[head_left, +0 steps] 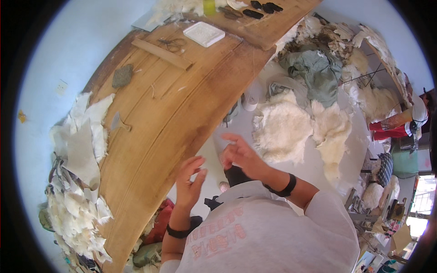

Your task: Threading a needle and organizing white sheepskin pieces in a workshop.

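Observation:
My left hand (189, 181) is raised beside the front edge of the long wooden table (154, 150), its thumb apart from its fingers and nothing in it. To its right, my right hand (241, 155) hangs in the air over the floor. Its forefinger is stretched out, the other fingers are loosely bent, and it holds nothing. Neither hand touches the table. On the tabletop lie a fan-shaped blade with a short handle (119, 123), a rough grey block (122, 76), a wooden strip (161, 53), scissors (172, 44) and a white tray (204, 34).
Pale fur scraps (75, 214) are heaped along the table's left end. Cream fleeces (283, 127) and a grey-green cloth (314, 70) lie on the floor to the right. Black pieces (264, 9) and a yellow-green container (209, 7) sit at the far end. Another person (409, 119) is at the far right.

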{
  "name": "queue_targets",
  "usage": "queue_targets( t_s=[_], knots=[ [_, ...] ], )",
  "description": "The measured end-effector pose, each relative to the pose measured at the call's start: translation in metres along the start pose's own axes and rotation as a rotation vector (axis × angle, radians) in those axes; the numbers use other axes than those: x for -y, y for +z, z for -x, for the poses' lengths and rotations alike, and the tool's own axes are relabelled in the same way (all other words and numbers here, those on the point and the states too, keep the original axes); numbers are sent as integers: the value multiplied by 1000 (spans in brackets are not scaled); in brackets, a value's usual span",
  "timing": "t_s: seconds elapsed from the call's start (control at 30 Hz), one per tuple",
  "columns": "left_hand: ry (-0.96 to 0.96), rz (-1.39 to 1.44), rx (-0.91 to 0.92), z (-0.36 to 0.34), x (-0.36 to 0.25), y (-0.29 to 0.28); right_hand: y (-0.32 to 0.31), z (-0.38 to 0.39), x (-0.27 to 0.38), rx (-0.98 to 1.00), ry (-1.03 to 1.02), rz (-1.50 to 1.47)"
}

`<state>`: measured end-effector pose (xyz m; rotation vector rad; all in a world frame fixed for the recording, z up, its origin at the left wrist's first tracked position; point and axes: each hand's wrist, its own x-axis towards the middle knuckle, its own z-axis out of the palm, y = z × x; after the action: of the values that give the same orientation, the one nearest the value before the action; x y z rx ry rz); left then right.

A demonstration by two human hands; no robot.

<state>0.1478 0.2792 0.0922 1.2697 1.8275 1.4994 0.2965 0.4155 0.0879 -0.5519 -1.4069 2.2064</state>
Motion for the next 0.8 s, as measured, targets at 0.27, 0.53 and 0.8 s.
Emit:
queue_targets(
  t_s=[0.27, 0.53, 0.8],
  knots=[
    [-388, 490, 115, 21, -16, 27, 21, 23, -24, 202, 103, -82],
    [-491, 551, -381, 33, 24, 14, -160, -73, -66, -395, -100, 353],
    [-719, 463, -478, 20, 5, 50, -262, -174, -49, -609, -260, 386]
  ],
)
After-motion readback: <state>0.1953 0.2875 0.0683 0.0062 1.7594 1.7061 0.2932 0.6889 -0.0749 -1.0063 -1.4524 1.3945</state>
